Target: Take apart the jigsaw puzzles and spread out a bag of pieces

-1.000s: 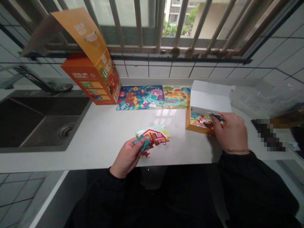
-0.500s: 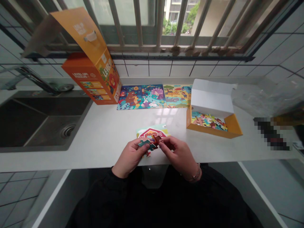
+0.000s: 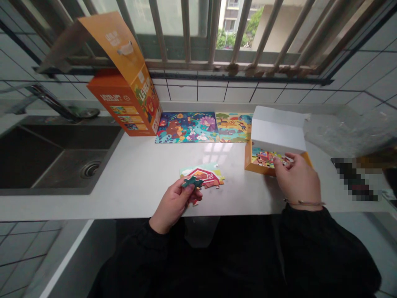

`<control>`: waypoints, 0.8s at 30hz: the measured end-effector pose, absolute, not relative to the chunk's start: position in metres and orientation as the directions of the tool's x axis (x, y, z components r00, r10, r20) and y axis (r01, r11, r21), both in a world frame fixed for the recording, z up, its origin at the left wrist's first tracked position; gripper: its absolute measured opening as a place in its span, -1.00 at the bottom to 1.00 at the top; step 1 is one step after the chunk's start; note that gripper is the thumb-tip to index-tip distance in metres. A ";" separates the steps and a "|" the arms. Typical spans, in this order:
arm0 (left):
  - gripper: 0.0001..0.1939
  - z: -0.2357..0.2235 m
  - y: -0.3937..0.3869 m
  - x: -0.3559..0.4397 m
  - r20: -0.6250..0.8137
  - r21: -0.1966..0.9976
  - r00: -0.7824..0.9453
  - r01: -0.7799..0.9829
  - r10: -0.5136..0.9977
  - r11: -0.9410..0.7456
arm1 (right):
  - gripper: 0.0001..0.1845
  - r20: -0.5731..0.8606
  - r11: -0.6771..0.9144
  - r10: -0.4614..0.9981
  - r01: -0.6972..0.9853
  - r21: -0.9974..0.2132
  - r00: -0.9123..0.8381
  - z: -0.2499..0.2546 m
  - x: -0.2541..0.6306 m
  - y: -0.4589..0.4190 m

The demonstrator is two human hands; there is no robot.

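Observation:
Between the thumb and fingers of my left hand [image 3: 173,205] is a dark green jigsaw puzzle piece [image 3: 192,182], held just above the counter. Behind it lies a partly joined puzzle [image 3: 206,174] showing a red barn; my fingers hide its lower left part. A small red piece pokes out below this hand. My right hand [image 3: 299,178] reaches over the front wall of the yellow box [image 3: 260,167], thumb and forefinger apart above the loose puzzle pieces [image 3: 265,156]. No piece is visible between those fingertips.
Two finished picture puzzles, a dark blue one [image 3: 186,127] and a yellow one [image 3: 234,126], lie along the wall. A tall orange box [image 3: 124,103] stands open beside the sink [image 3: 107,165]. Clear plastic wrapping [image 3: 338,128] sits at the right.
My right hand has left the barn puzzle and moved right to the yellow box. The reddish piece it pinched no longer shows in its fingers. My left hand still holds the green piece.

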State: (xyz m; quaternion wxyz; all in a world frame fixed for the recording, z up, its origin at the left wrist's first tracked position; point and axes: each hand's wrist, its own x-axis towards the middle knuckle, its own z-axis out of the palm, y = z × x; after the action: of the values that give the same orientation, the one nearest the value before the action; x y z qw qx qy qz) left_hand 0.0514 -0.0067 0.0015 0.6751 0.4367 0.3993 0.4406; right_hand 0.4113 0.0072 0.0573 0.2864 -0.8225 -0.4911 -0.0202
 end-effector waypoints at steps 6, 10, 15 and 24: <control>-0.74 0.011 -0.008 0.050 0.103 0.990 0.325 0.062 0.940 -0.129 | -0.49 -0.012 -0.086 0.992 0.617 -0.782 0.124 0.044 0.330 -0.023; -0.59 0.009 -0.010 0.053 0.232 0.940 0.407 0.140 0.883 -0.312 | -0.44 -0.235 -0.213 0.934 0.110 -0.971 -0.270 0.026 0.270 -0.039; -0.40 0.007 -0.017 0.060 0.225 0.950 0.369 0.122 0.902 -0.287 | -0.52 -0.233 -0.242 0.960 -0.046 -0.969 -0.156 0.020 0.259 -0.039; -0.71 0.004 -0.024 0.057 0.077 0.997 0.242 -0.009 0.967 -0.077 | -0.51 0.304 -0.144 0.788 0.640 -0.755 0.535 0.057 0.381 0.000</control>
State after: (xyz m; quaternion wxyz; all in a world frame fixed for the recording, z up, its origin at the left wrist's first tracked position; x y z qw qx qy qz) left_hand 0.0571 -0.0240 0.0039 0.5373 0.5764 0.4158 0.4542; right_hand 0.3808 0.0003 0.0572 0.4499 -0.7518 -0.4750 0.0822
